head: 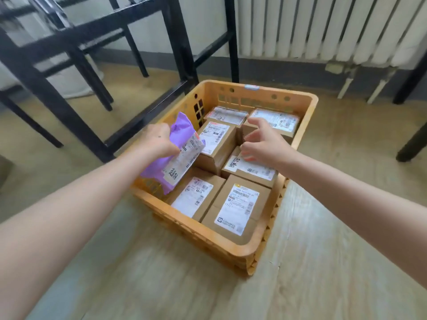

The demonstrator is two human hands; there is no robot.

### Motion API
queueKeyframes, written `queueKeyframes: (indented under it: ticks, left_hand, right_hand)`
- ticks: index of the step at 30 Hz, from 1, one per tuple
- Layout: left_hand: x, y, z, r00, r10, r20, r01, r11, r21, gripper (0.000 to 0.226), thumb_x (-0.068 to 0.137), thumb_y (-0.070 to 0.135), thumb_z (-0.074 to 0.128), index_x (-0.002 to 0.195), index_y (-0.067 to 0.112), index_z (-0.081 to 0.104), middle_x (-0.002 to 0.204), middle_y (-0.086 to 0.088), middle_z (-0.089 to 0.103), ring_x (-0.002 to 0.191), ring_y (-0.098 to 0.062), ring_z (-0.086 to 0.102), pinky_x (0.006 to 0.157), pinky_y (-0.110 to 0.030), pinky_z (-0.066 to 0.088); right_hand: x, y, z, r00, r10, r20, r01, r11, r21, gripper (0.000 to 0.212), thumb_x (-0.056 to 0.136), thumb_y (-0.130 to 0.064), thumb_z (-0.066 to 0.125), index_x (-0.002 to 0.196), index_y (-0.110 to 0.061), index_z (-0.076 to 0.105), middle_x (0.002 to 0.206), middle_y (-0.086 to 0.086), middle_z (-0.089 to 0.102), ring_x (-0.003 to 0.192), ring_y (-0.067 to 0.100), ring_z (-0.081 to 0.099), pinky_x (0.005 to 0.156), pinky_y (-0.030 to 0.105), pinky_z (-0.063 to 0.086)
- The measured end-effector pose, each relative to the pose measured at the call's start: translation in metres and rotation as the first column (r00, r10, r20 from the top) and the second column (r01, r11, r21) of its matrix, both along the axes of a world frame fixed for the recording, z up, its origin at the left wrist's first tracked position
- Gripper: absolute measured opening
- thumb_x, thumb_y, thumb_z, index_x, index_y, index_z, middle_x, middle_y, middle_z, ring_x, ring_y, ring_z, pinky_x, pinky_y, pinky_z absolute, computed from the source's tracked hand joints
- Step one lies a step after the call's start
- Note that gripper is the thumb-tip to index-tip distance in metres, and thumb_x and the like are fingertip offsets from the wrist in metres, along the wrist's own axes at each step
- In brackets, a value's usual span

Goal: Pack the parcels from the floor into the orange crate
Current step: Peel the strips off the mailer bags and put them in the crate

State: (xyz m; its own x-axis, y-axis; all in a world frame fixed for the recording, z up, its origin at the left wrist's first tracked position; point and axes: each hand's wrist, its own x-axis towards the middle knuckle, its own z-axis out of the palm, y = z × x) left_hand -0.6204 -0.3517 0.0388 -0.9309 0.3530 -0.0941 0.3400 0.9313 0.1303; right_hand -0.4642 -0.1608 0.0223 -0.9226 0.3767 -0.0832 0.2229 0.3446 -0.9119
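Observation:
An orange crate (233, 248) stands on the floor in front of me, filled with several brown cardboard parcels (235, 209) with white labels facing up. My left hand (157, 140) grips a purple plastic mailer bag (178, 155) with a white label, held tilted over the crate's left side. My right hand (261, 140) hovers over the parcels in the middle of the crate, fingers spread and loosely bent, holding nothing.
Black metal frame legs (69, 93) stand close to the crate's left and back. A white radiator (323, 28) lines the wall behind. Another dark leg (413, 142) stands at the right. Wood-pattern floor (323, 273) surrounds the crate.

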Motion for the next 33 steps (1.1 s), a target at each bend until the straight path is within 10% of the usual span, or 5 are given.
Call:
queueKeyframes:
  ticks: [11,16,33]
  left_hand:
    - [-0.016,-0.038,-0.049,0.988,-0.004,-0.156,-0.027,0.980,-0.199,0.034,0.075,0.031,0.071,0.083,0.013,0.044,0.072,-0.003,0.048,0.058,-0.015,0.044,0.046,-0.024,0.030]
    - [-0.012,-0.019,-0.067,0.996,-0.064,-0.061,0.031,0.895,-0.445,0.023,0.079,0.025,0.063,0.069,0.011,0.047,0.071,-0.004,0.048,0.072,-0.023,0.053,0.059,-0.028,0.042]
    - [-0.038,0.000,-0.114,0.921,-0.022,0.388,0.265,0.766,-0.586,0.052,0.084,0.017,0.055,0.132,0.001,0.043,0.125,-0.017,0.056,0.110,-0.033,0.059,0.082,-0.038,0.051]
  right_hand:
    - [-0.002,0.002,-0.021,0.999,0.031,0.018,-0.033,0.996,0.086,0.060,0.087,-0.012,0.057,0.141,-0.021,0.033,0.119,0.006,0.052,0.099,0.020,0.061,0.090,0.041,0.054]
    - [-0.003,0.000,-0.025,0.998,0.065,0.012,-0.066,0.992,0.110,0.060,0.086,-0.014,0.057,0.140,-0.022,0.032,0.118,0.004,0.051,0.103,0.020,0.059,0.094,0.041,0.050]
    - [-0.008,0.005,-0.030,0.999,0.051,0.011,-0.051,0.996,0.068,0.060,0.086,-0.016,0.058,0.140,-0.025,0.033,0.123,0.005,0.049,0.101,0.019,0.059,0.091,0.040,0.052]
